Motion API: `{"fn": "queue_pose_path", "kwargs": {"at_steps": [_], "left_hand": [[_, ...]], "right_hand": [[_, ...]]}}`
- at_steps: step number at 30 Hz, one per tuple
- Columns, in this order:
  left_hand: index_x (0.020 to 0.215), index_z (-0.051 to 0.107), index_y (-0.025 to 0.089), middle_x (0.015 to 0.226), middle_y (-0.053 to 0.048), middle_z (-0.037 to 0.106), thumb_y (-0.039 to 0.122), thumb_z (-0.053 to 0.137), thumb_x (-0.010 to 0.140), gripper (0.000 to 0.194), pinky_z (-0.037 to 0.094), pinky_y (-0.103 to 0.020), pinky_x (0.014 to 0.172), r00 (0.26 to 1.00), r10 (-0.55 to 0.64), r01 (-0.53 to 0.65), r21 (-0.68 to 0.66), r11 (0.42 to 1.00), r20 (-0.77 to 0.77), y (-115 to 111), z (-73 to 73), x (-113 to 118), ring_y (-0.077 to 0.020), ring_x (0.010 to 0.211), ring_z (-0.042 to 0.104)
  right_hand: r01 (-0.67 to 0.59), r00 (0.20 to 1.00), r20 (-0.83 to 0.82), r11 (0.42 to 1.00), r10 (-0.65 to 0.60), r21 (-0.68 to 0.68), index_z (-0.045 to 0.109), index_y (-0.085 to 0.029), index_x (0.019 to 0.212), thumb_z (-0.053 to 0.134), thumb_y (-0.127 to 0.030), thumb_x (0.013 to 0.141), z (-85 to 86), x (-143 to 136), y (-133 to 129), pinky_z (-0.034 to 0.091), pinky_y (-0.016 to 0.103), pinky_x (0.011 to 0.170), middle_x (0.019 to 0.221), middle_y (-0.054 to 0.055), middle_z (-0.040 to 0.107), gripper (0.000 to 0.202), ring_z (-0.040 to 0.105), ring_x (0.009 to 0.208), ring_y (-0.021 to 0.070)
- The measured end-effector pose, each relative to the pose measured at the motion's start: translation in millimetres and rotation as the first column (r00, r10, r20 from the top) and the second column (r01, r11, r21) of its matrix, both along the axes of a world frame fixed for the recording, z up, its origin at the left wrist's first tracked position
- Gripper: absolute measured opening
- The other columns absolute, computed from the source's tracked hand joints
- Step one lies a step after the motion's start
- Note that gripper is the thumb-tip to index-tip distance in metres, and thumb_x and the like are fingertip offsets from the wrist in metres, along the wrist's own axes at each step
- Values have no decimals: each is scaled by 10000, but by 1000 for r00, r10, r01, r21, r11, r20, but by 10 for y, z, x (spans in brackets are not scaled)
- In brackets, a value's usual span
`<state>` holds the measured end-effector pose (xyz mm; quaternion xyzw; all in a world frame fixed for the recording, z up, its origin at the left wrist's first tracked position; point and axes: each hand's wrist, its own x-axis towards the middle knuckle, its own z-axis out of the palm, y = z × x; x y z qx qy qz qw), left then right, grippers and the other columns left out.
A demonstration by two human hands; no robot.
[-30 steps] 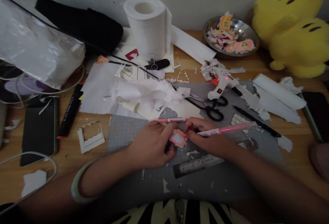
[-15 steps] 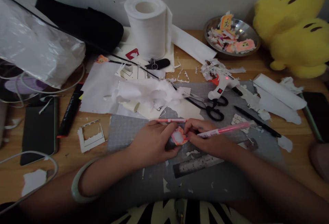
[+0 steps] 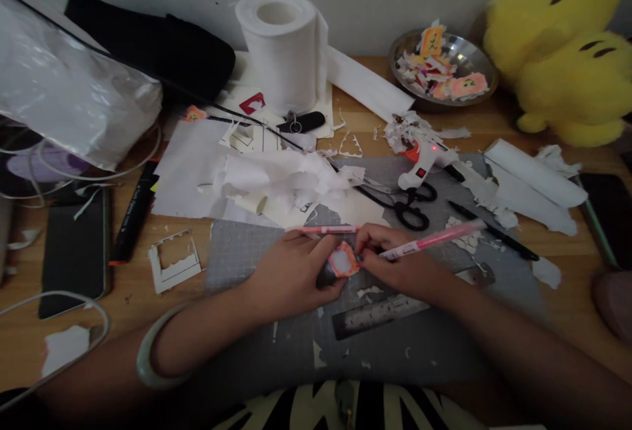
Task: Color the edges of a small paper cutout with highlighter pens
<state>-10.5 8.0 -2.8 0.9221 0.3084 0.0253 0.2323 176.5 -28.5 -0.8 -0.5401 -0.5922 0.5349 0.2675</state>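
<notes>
Between the thumb and fingers of my left hand [image 3: 291,275] is a small paper cutout [image 3: 343,261], pale in the middle with an orange-pink edge. My right hand [image 3: 395,259] grips a pink marker [image 3: 434,239], its barrel slanting up to the right and its tip at the cutout's right edge. A second pink-orange pen [image 3: 328,229] lies just beyond my left fingers; whether they touch it I cannot tell. Below my right hand a steel ruler [image 3: 380,315] rests on the grey cutting mat [image 3: 276,357].
Black-handled scissors [image 3: 412,213] and a white glue gun [image 3: 419,160] with a red light lie beyond my right hand. A metal bowl [image 3: 478,68] holds coloured paper pieces. Behind the paper scraps [image 3: 276,176] stands a tissue roll [image 3: 281,61]. A phone [image 3: 74,252] lies at left.
The marker's rear end has swung slightly left and up, with the tip staying at the cutout's edge. My left hand keeps its hold on the cutout, almost unmoved.
</notes>
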Motion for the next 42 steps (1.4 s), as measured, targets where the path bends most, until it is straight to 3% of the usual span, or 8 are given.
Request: {"fn": "queue_pose_path", "kwargs": {"at_steps": [6, 10, 14, 18, 22, 27, 39, 42], "left_hand": [[952, 489, 172, 839, -41, 640, 360, 493, 747, 278, 426, -354, 755, 1000, -9, 8, 14, 1000, 17, 0, -4, -2, -212, 801, 587], [934, 497, 177, 814, -34, 637, 365, 487, 750, 263, 427, -357, 751, 1000, -4, 4, 12, 1000, 16, 3, -3, -2, -211, 786, 587], [939, 489, 174, 819, -39, 636, 367, 489, 746, 273, 428, -354, 748, 1000, -9, 9, 20, 1000, 9, 8, 5, 4, -212, 785, 585], [915, 487, 176, 805, -37, 634, 365, 484, 750, 251, 429, -352, 743, 1000, -9, 9, 21, 1000, -6, 11, 8, 9, -212, 774, 585], [934, 478, 171, 826, -45, 635, 375, 488, 752, 273, 429, -355, 756, 1000, -13, 13, 23, 1000, -5, 7, 5, 4, -213, 789, 585], [924, 482, 176, 815, -35, 632, 370, 488, 752, 259, 428, -351, 758, 1000, -15, 15, 24, 1000, 8, 1, -3, -3, -210, 795, 584], [939, 483, 175, 814, -35, 630, 362, 491, 754, 263, 423, -355, 763, 1000, -8, 8, 10, 1000, 9, 4, 5, -4, -206, 790, 585], [921, 488, 178, 800, -34, 628, 355, 485, 755, 243, 425, -351, 748, 1000, -8, 8, 9, 1000, 3, 2, 5, -2, -206, 787, 587]], "right_hand": [[54, 998, 28, 998, -55, 38, 531, -190, 731, 498, -135, 719, -22, 16, 2, 330, 185, 484, 627, -49, 509, 66, 440, 552, 80], [-6, 1000, 3, 1000, 5, 21, 509, -187, 677, 498, -118, 710, -35, 21, -4, 313, 180, 466, 591, -58, 481, 78, 411, 517, 70], [67, 997, 35, 996, -69, 64, 537, -198, 754, 488, -132, 732, -31, 19, 4, 322, 181, 488, 635, -52, 499, 85, 428, 556, 76], [5, 1000, 19, 1000, -5, 22, 509, -184, 680, 491, -104, 713, -13, 17, 12, 321, 179, 481, 599, -56, 483, 89, 418, 532, 70], [88, 996, 16, 995, -89, 37, 546, -199, 773, 468, -136, 752, -24, 21, 6, 321, 179, 477, 648, -45, 509, 102, 432, 552, 77], [6, 999, 32, 999, -7, 35, 545, -195, 724, 492, -128, 732, -26, 26, -3, 337, 187, 511, 659, -40, 514, 85, 446, 584, 84], [53, 998, 44, 998, -55, 35, 548, -191, 749, 471, -126, 727, 2, 17, 10, 330, 188, 494, 653, -38, 514, 103, 441, 560, 82], [-31, 999, 32, 999, 31, 18, 529, -180, 674, 483, -104, 694, 4, 18, 10, 332, 191, 494, 626, -40, 506, 91, 437, 543, 80]]}}
